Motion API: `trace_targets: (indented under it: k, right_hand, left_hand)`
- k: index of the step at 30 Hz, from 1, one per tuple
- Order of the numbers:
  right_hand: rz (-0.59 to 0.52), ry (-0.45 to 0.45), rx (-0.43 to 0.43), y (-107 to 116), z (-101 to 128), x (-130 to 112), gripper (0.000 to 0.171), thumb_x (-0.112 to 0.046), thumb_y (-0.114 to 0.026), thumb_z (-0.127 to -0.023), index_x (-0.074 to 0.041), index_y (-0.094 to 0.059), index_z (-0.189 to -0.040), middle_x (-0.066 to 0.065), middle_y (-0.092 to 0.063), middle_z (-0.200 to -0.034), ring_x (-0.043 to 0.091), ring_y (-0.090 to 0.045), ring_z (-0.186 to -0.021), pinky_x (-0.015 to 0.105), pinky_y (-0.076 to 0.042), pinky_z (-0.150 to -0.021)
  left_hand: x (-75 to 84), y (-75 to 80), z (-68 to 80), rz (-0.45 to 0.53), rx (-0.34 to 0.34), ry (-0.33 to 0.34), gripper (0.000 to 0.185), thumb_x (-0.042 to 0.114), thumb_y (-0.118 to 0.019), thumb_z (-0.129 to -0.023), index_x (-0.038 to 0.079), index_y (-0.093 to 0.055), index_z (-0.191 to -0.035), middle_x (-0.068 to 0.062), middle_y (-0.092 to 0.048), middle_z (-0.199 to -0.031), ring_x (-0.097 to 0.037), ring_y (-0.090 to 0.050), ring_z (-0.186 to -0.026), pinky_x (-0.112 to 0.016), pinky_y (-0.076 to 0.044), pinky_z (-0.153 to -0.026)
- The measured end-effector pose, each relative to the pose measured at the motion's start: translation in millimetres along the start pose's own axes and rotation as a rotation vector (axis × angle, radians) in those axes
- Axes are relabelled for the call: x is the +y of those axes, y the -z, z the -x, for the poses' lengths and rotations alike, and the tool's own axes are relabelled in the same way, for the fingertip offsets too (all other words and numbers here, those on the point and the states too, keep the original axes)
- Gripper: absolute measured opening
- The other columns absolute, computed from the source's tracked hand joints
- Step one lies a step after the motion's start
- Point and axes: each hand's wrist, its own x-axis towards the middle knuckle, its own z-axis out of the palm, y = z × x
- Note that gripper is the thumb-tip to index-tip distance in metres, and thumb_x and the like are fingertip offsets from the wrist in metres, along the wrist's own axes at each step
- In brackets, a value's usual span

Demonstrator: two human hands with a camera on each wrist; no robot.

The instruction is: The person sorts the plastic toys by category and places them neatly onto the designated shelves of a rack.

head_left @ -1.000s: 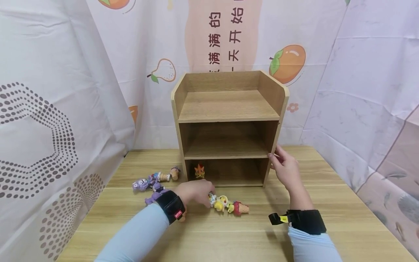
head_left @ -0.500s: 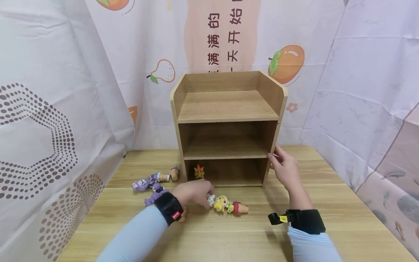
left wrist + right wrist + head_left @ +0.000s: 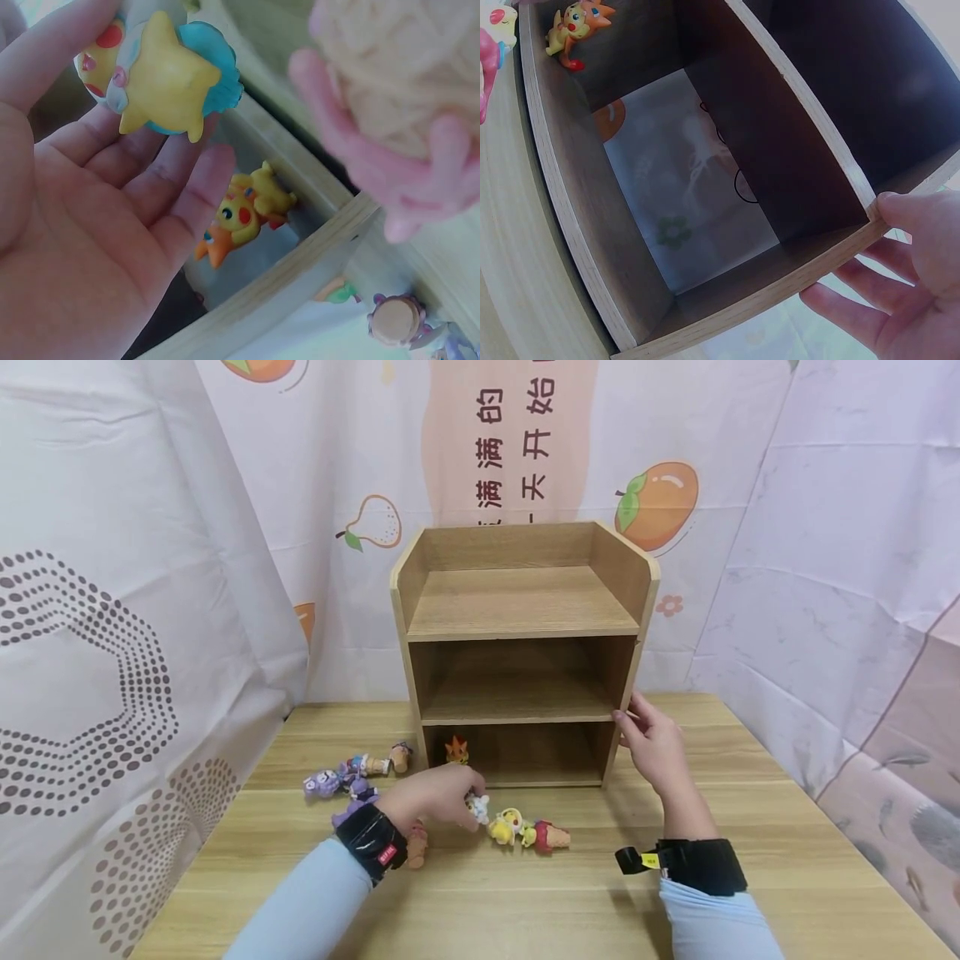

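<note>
A left hand draws one small toy away from its row while a right hand steadies a shelf unit

In the head view, the left hand [image 3: 438, 789] has risen slightly over the last half second. The small toy [image 3: 169, 82] in it, yellow and teal up close, has come away from the yellow toy [image 3: 504, 829] it lay close against. More of the pink toy [image 3: 416, 850] below the wrist now shows. The pick-up seems made; the toy looks barely clear of the counter [image 3: 525, 910], in front of the shelf unit [image 3: 521, 602].

Take a clock centred on the left hand. The small toy is at 3 o'clock, pinched between thumb and fingers. The yellow toy and a red toy [image 3: 551, 837] lie near 4, the pink toy at 7, and purple toys [image 3: 322, 783] at 9. At 1 o'clock, an orange-eared toy [image 3: 456, 751] sits in the bottom compartment.

The left arm reaches in from 7 o'clock, palm down. Between 2 and 3, the right hand [image 3: 655, 747] grips the unit's right side, thumb on the front edge and fingers on the outer face.
</note>
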Motion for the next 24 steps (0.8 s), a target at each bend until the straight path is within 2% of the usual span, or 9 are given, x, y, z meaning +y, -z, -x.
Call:
trace_targets:
  k: [5,19,24]
  right_hand:
    - [-0.005,0.015,-0.001,0,-1,0,0.052,-0.017,-0.059,-0.105,-0.009,-0.045,-0.154,0.027,-0.056,-0.139,0.042,-0.059,-0.123,0.032,-0.06,-0.073]
    - [0.019,0.017,0.002,-1,-2,4,0.051,-0.018,-0.057,-0.106,-0.008,-0.045,-0.154,0.026,-0.056,-0.14,0.041,-0.059,-0.122,0.045,-0.058,-0.075]
    - [0.023,0.016,-0.001,-1,-1,4,0.051,-0.019,-0.057,-0.106,-0.009,-0.045,-0.154,0.026,-0.056,-0.141,0.041,-0.059,-0.122,0.038,-0.059,-0.073]
  left_hand:
    - [-6.2,7.7,4.6,0.042,0.049,-0.046,0.036,0.022,-0.087,-0.078,0.011,-0.07,-0.108,0.008,-0.061,-0.09,-0.009,-0.057,-0.081,-0.027,-0.05,-0.073]
    - [-3.1,28.5,23.4,0.129,0.177,-0.138,0.035,0.026,-0.087,-0.081,0.013,-0.068,-0.107,0.009,-0.063,-0.092,-0.008,-0.059,-0.081,-0.028,-0.051,-0.073]
    - [-4.6,29.3,29.3,0.172,0.223,-0.164,0.033,0.024,-0.087,-0.081,0.014,-0.068,-0.106,0.01,-0.063,-0.093,-0.009,-0.058,-0.082,-0.027,-0.052,-0.072]
